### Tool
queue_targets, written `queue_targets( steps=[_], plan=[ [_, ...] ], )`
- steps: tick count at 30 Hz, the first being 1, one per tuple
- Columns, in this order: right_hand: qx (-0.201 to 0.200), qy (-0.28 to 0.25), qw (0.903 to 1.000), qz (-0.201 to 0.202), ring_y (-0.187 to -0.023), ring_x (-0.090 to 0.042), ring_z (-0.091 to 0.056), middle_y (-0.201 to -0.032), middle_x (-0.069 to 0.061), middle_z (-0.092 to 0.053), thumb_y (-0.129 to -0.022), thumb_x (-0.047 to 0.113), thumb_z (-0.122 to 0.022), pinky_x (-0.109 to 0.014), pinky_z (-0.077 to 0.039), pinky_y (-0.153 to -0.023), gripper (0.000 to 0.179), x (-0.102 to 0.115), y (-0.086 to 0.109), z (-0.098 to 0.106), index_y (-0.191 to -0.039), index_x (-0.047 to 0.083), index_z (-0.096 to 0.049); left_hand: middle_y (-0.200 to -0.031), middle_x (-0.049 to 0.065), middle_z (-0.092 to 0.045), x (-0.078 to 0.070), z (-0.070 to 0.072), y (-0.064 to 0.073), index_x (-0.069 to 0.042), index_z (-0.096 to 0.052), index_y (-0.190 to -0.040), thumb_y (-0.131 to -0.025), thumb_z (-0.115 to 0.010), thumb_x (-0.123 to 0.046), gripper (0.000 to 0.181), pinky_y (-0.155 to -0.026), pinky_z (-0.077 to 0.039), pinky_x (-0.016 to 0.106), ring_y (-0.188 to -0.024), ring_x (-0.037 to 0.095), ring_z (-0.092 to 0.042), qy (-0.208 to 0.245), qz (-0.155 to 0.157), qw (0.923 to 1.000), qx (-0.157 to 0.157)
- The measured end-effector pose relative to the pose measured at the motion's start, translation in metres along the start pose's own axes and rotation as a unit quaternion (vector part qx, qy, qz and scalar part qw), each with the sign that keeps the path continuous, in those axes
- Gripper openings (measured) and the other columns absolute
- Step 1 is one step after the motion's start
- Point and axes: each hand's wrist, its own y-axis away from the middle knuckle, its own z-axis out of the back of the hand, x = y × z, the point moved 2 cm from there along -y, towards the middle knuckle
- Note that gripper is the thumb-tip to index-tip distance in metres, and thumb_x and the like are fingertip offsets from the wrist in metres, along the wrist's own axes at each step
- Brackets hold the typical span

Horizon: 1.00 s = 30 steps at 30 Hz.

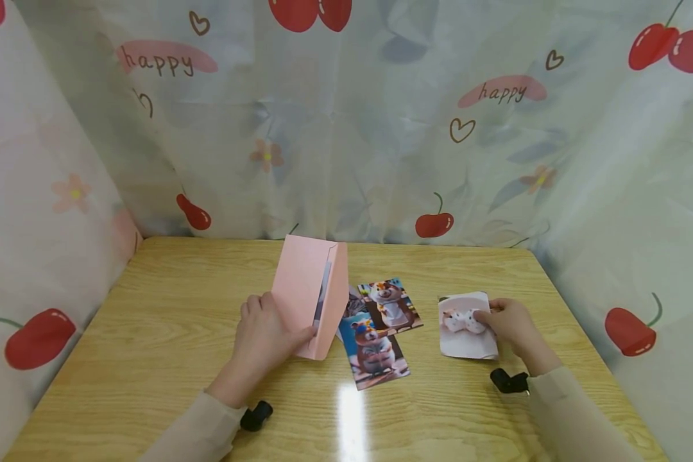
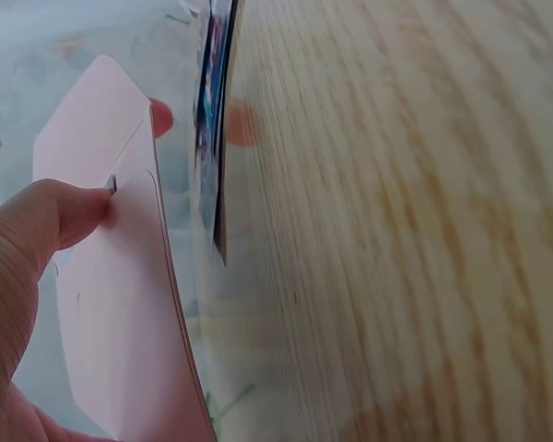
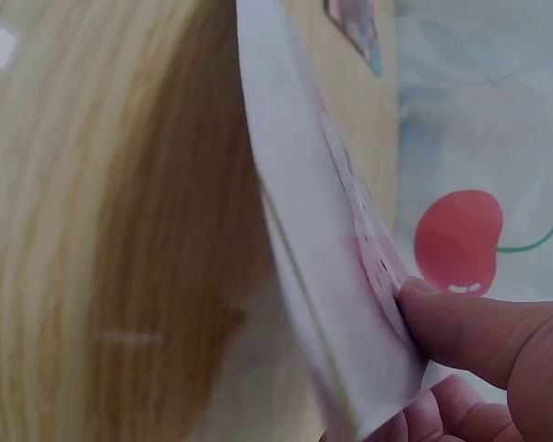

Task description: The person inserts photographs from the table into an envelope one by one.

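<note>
My left hand (image 1: 262, 333) holds a pink envelope (image 1: 303, 273) tilted over the table, its flap side toward the right. The thumb presses near the opening, where a greyish strip shows inside; what that strip belongs to is hidden. In the left wrist view the thumb lies on the envelope's pale pink face (image 2: 120, 285). To the right, my right hand (image 1: 511, 324) pinches the right edge of a pale photo card (image 1: 459, 343) with a small spotted animal on it. Seen by the right wrist camera, the card (image 3: 318, 239) is lifted off the wood, thumb on the picture side.
Between the hands lie overlapping photo cards: a hamster in an apron (image 1: 393, 311), a hamster with blue eyewear (image 1: 375, 356) and a greyish one (image 1: 355, 305) partly behind the envelope. The wooden table (image 1: 179, 333) meets a cherry-print curtain (image 1: 335, 173) at the back and sides.
</note>
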Motion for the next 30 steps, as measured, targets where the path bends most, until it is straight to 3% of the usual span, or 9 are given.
queue_targets(
  steps=[6, 15, 25, 30],
  plan=[
    [0.006, -0.026, 0.9996, 0.0, -0.091, -0.024, -0.055, -0.11, -0.018, -0.06, -0.093, 0.033, -0.065, -0.032, -0.05, -0.072, 0.047, 0.01, -0.002, -0.002, -0.118, -0.007, -0.06, -0.111, 0.023, -0.044, 0.0, 0.0, 0.0, 0.008, -0.041, -0.125, -0.062, -0.076, -0.07, 0.106, -0.075, -0.044, 0.046, -0.098, 0.034, -0.041, -0.001, 0.006, 1.0, -0.001],
    [0.004, -0.071, 0.9974, -0.003, -0.099, -0.026, -0.054, -0.118, -0.017, -0.056, -0.093, 0.041, -0.063, -0.042, -0.047, -0.088, 0.055, 0.031, 0.0, -0.004, -0.124, -0.004, -0.057, -0.11, 0.023, -0.044, 0.002, 0.0, -0.001, 0.008, -0.041, -0.126, -0.062, -0.077, -0.068, 0.106, -0.076, -0.042, 0.046, -0.098, 0.035, -0.041, -0.002, 0.006, 1.0, -0.003],
    [-0.056, -0.16, 0.9856, -0.001, -0.101, -0.022, -0.056, -0.116, -0.015, -0.058, -0.093, 0.045, -0.061, -0.034, -0.049, -0.088, 0.058, 0.059, 0.005, -0.011, -0.127, -0.001, -0.054, -0.109, 0.022, -0.044, 0.002, -0.002, -0.001, 0.008, -0.041, -0.125, -0.062, -0.077, -0.068, 0.105, -0.075, -0.042, 0.045, -0.097, 0.035, -0.041, -0.007, 0.004, 1.0, -0.006],
    [-0.075, -0.187, 0.9794, 0.009, -0.099, -0.021, -0.055, -0.112, -0.013, -0.058, -0.092, 0.044, -0.062, -0.028, -0.05, -0.082, 0.054, 0.073, 0.008, -0.016, -0.123, 0.0, -0.057, -0.11, 0.022, -0.044, 0.001, -0.003, -0.001, 0.008, -0.041, -0.126, -0.061, -0.077, -0.068, 0.106, -0.076, -0.042, 0.046, -0.097, 0.035, -0.041, -0.009, 0.004, 0.9999, -0.005]
  ],
)
